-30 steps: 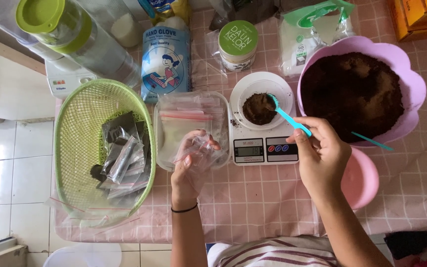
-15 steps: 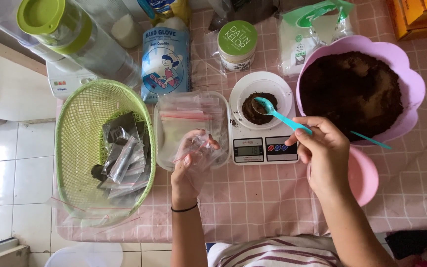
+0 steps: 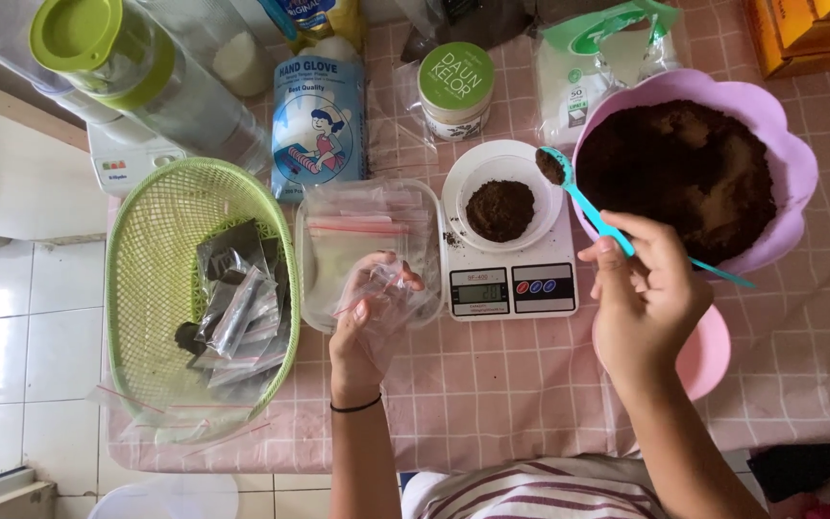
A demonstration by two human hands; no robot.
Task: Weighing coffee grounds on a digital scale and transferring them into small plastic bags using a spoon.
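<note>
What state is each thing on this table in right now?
Blue spoon: loaded with brown powder, held by right hand.
Small clear bag: empty, held by left hand.
White bowl: partly filled.
Scale: switched on.
Purple bowl: full.
Green-lidded jar: closed.

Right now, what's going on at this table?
A person is spooning dark brown powder. The right hand holds a turquoise spoon, its loaded bowl over the rim of the white bowl sitting on a digital kitchen scale. The purple bowl alongside is full of the same powder. The left hand grips a small clear zip bag above a container of bags. Filled packets lie in the green basket.
</note>
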